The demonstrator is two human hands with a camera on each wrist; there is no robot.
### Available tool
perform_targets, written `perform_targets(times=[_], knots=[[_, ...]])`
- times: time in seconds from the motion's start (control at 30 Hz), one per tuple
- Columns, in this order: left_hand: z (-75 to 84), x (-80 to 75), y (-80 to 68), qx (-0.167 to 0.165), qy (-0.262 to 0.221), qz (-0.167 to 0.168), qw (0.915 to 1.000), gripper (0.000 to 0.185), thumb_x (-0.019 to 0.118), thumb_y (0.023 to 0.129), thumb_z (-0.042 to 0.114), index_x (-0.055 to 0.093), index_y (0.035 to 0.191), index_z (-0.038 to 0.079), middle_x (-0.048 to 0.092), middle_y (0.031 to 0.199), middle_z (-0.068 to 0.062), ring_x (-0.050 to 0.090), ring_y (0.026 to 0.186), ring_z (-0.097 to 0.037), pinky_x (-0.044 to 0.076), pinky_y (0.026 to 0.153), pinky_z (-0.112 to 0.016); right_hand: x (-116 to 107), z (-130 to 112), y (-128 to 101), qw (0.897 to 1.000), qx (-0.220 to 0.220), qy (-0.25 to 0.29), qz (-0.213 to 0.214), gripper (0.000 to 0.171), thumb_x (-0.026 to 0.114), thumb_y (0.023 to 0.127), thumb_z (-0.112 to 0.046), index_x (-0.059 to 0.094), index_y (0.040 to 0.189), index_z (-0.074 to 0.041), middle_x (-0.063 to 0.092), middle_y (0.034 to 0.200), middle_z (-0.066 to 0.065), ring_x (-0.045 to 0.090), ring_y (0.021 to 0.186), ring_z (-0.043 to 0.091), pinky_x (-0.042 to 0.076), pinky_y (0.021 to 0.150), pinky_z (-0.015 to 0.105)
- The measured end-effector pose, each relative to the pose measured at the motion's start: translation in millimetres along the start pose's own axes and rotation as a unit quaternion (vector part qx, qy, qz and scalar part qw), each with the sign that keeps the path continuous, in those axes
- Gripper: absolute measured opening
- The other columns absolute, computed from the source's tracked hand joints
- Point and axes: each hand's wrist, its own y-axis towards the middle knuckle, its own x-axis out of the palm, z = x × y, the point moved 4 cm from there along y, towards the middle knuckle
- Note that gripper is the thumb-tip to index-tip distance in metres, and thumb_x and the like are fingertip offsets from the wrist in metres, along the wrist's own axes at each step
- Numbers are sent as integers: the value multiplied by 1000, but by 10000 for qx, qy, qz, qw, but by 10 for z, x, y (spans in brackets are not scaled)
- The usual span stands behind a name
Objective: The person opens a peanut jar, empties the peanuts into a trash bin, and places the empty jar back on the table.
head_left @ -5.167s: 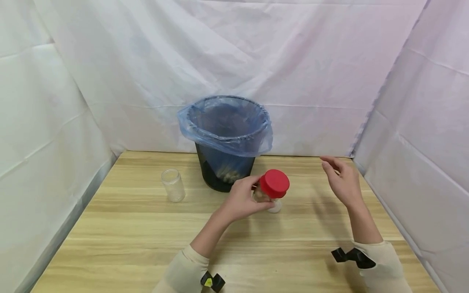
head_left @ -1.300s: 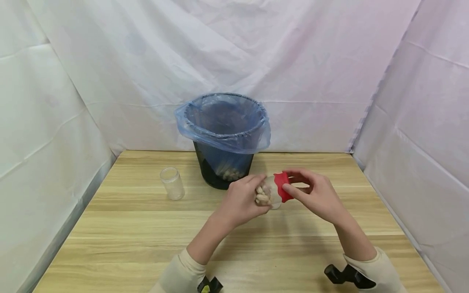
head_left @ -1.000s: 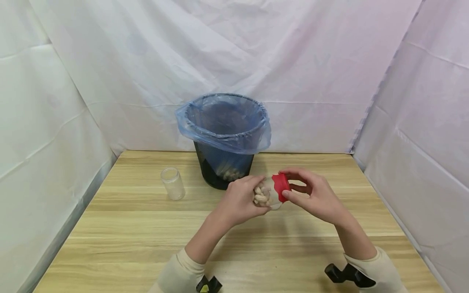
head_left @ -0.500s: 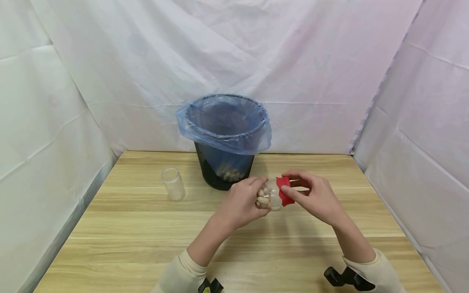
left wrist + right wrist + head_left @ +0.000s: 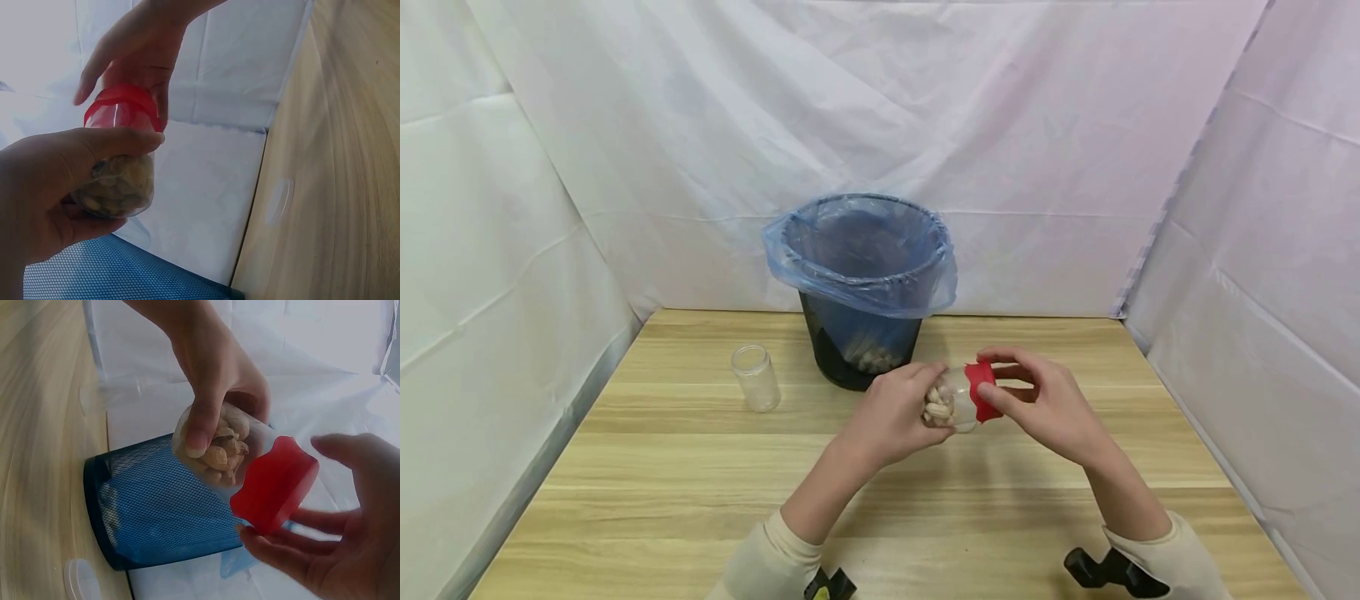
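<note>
— So, what fills the lower middle of the head view?

— Two hands meet over the wooden counter (image 5: pixel 700 467). The left hand (image 5: pixel 891 417) wraps a small clear jar (image 5: pixel 951 400) of pale nuts, tipped on its side and lifted off the counter; its fingers (image 5: pixel 119 140) are curled tight round the body. The right hand (image 5: pixel 1048 408) takes the red lid (image 5: pixel 981 392), thumb and fingers (image 5: pixel 281 550) clamped on its rim.

— How would that jar handle?

— Likely light and stiff, the smooth wall a little slippery, so a full wrap round the body looks the safest hold, with the rim of the lid taking the twist. Tipped as it is, the nuts could spill once the lid is off.

— Is the lid seated or free?

— In the right wrist view it appears to sit askew at the mouth; whether it is fully off, I cannot tell.

— And farther up the frame?

— At centre left stands an empty clear jar (image 5: pixel 756 378), well apart from the hands. Behind the held jar, at centre, a black mesh bin (image 5: pixel 857 358) lined with a blue bag (image 5: pixel 861 258) sits at the back of the counter, pale bits at its bottom. A small white disc (image 5: pixel 80 581) lies on the counter by the bin. White sheeting (image 5: pixel 1000 125) closes the scene.
</note>
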Motion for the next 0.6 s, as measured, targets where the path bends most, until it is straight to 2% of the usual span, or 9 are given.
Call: perform_targets(times=[0.13, 0.23, 0.4, 0.53, 0.6], knots=[[25, 17, -6, 63, 178, -34, 9998, 73, 98, 79, 34, 67, 140, 8, 75, 126, -6, 73, 106, -20, 63, 97, -35, -9, 19, -9, 9975, 598, -364, 138, 41, 75, 103, -34, 71, 137, -11, 76, 126, 13, 78, 104, 28, 64, 76, 28], [30, 22, -2, 89, 264, -51, 9996, 73, 98, 79, 35, 67, 140, 9, 75, 126, -6, 74, 107, -20, 62, 98, -35, -10, 22, -8, 9971, 634, -411, 122, 40, 76, 102, -35, 72, 135, -12, 78, 122, 12, 78, 103, 26, 63, 75, 28], [2, 6, 9, 76, 188, -20, 9998, 73, 98, 78, 37, 69, 139, 9, 75, 127, -7, 74, 106, -20, 62, 95, -36, -10, 10, 4, 10000, 31, -7, -64, 39, 81, 99, -20, 71, 135, -11, 75, 126, 9, 76, 111, 23, 64, 85, 26], [-20, -13, 9, -29, -40, -66, 10000, 74, 98, 79, 36, 69, 141, 8, 75, 129, -8, 74, 107, -20, 63, 93, -37, -10, -18, 7, 9972, -646, 268, -260, 44, 83, 95, -8, 69, 137, -10, 73, 131, 7, 72, 117, 14, 60, 97, 24], [-20, -24, 9, -34, -62, -68, 10000, 74, 98, 79, 36, 69, 141, 7, 75, 129, -8, 74, 106, -20, 63, 92, -37, -6, -26, 8, 9956, -820, 316, -330, 46, 83, 94, -5, 68, 138, -10, 73, 132, 8, 71, 118, 13, 59, 100, 23]])
